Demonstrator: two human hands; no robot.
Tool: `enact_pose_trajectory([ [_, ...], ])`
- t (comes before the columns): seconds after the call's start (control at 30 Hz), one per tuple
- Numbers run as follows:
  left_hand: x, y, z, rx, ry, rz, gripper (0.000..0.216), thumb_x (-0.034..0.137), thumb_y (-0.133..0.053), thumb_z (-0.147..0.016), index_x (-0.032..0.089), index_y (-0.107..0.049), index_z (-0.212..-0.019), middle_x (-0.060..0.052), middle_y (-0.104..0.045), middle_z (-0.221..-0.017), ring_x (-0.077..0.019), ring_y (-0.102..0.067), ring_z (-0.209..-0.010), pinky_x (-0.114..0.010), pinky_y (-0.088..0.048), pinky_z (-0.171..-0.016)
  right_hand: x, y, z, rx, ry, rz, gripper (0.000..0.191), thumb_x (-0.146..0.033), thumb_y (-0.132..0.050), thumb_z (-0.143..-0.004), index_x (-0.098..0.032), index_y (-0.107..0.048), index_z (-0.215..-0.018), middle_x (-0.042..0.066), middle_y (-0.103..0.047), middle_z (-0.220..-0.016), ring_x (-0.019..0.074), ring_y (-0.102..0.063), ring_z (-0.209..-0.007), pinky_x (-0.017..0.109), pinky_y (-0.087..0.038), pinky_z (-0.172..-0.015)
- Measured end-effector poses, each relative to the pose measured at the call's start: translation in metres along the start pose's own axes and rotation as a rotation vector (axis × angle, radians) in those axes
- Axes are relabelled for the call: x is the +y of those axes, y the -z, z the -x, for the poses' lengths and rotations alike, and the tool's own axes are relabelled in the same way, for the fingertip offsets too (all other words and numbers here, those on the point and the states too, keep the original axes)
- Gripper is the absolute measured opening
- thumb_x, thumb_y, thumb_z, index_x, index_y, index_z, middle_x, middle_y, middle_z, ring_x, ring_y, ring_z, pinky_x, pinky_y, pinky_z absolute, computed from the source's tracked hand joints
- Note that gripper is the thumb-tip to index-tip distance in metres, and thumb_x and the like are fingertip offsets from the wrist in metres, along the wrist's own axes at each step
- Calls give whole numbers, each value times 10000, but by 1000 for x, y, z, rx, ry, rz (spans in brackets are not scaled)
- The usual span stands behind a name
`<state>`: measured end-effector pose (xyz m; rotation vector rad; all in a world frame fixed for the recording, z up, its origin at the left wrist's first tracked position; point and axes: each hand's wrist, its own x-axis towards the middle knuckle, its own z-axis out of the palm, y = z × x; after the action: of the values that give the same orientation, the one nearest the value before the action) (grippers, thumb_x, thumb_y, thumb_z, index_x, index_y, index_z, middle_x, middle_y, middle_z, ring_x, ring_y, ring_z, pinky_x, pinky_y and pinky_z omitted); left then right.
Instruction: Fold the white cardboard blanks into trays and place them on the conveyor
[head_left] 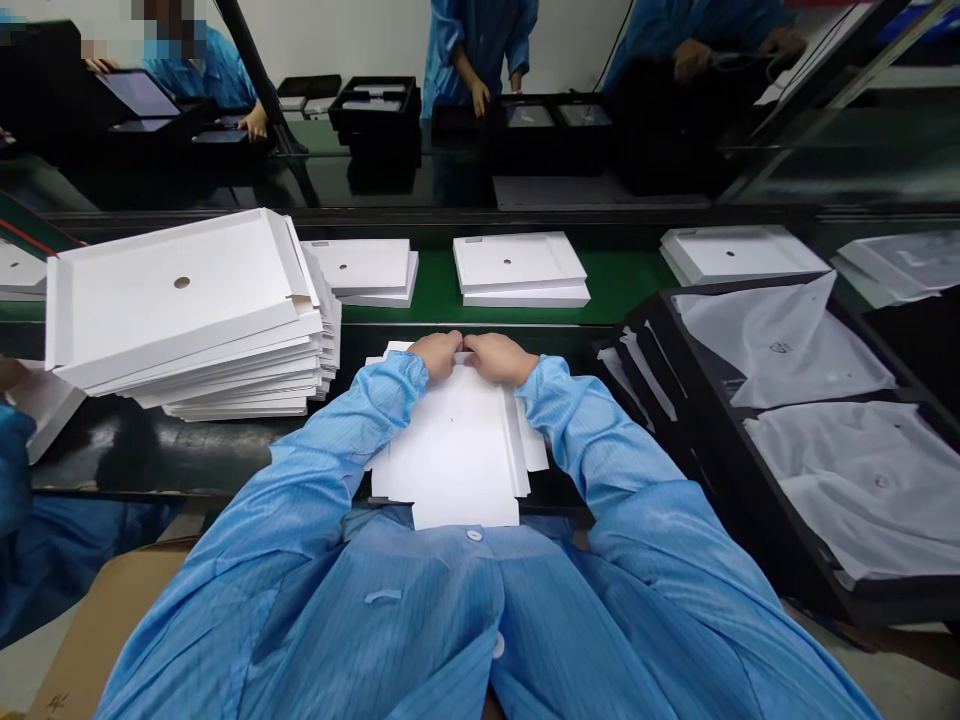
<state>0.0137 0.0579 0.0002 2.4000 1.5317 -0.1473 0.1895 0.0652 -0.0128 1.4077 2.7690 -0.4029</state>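
A white cardboard sheet (pixel 457 440) with side flaps lies flat in front of me, its near flap reaching my blue coat. At its far edge my left hand (pixel 437 354) and my right hand (pixel 500 358) meet, thumbs close together, fingers closed on the board. The fingertips are partly hidden behind the edge. More white card shows beneath this sheet. To the left stands a tall stack of folded white cardboard trays (pixel 180 300), each shaped like a shallow lid; the top one has a round hole.
White boxes (pixel 517 262) stand in pairs along the green conveyor belt (pixel 435 300). On the right are black trays (pixel 720 420) holding items in translucent bags (pixel 862 480). Co-workers in blue work behind the bench; another's sleeve (pixel 15 470) is at the left.
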Motion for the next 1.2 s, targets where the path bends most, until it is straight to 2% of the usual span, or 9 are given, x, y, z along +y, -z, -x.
enact_pose_trajectory([
  [0.17, -16, 8, -5, 0, 24, 74, 336, 303, -706, -826, 225, -641, -1147, -36, -712, -1128, -202, -664, -1019, -274, -500, -805, 1, 5, -2, 1, -1, -5, 356, -304, -585, -952, -180, -589, -1286, 92, -715, -1179, 233, -651, -1055, 294, -447, -841],
  [0.33, -29, 10, 1, 4, 56, 107, 288, 328, -608, -912, 242, -665, -1181, -9, -732, -1103, -162, -668, -975, -239, -490, -774, -8, -5, 19, 80, 60, 83, 414, -288, -439, -1014, -181, -522, -1406, 132, -660, -1234, 260, -564, -1152, 338, -395, -946],
  [0.5, -24, 7, 2, 47, 88, 61, 319, 359, -583, -928, 295, -665, -1230, -27, -712, -1178, -215, -643, -1063, -304, -474, -863, -8, -9, 19, 185, 105, 224, 485, -391, -508, -986, -144, -529, -1403, 177, -586, -1263, 307, -485, -1169, 388, -345, -975],
  [0.57, -23, 4, 8, 89, 51, 18, 321, 375, -552, -949, 289, -677, -1231, -59, -695, -1182, -251, -609, -1131, -354, -450, -938, -7, -8, 13, 186, 126, 244, 473, -399, -508, -984, -120, -559, -1363, 189, -582, -1240, 316, -462, -1177, 399, -324, -980],
  [0.63, -24, -2, 16, 143, -25, -48, 380, 414, -565, -945, 262, -662, -1279, -97, -660, -1208, -285, -566, -1180, -395, -424, -985, -7, -9, 9, 177, 149, 259, 449, -384, -472, -997, -99, -583, -1326, 196, -594, -1196, 314, -463, -1157, 403, -312, -969],
  [0.73, -29, -14, 26, 212, -90, -133, 478, 415, -604, -931, 218, -599, -1367, -129, -615, -1231, -296, -539, -1166, -409, -419, -973, -7, -12, 4, 163, 190, 292, 426, -344, -415, -1013, -73, -612, -1277, 199, -617, -1145, 306, -488, -1101, 406, -306, -943],
  [0.9, -32, -33, 28, 246, -121, -204, 334, 292, -446, -1013, 177, -677, -1225, -143, -634, -1122, -273, -563, -1068, -409, -417, -898, -8, -16, 3, 114, 234, 371, 395, -209, -332, -1017, -63, -676, -1144, 194, -660, -1074, 285, -540, -1001, 404, -312, -869],
  [1.1, -34, -42, 27, 317, -130, -182, 326, 308, -431, -1025, 186, -694, -1175, -132, -683, -1057, -257, -615, -1011, -392, -433, -834, -9, -14, 8, 126, 254, 407, 433, -165, -318, -1014, -90, -555, -1368, 179, -702, -1056, 260, -590, -934, 385, -313, -786],
  [1.2, -37, -43, 28, 382, -164, -164, 305, 320, -465, -1016, 186, -708, -1141, -131, -688, -1101, -254, -614, -1041, -395, -434, -871, -11, -12, 8, 86, 260, 434, 402, -156, -320, -1013, -73, -582, -1306, 183, -716, -1044, 250, -612, -911, 372, -311, -751],
])
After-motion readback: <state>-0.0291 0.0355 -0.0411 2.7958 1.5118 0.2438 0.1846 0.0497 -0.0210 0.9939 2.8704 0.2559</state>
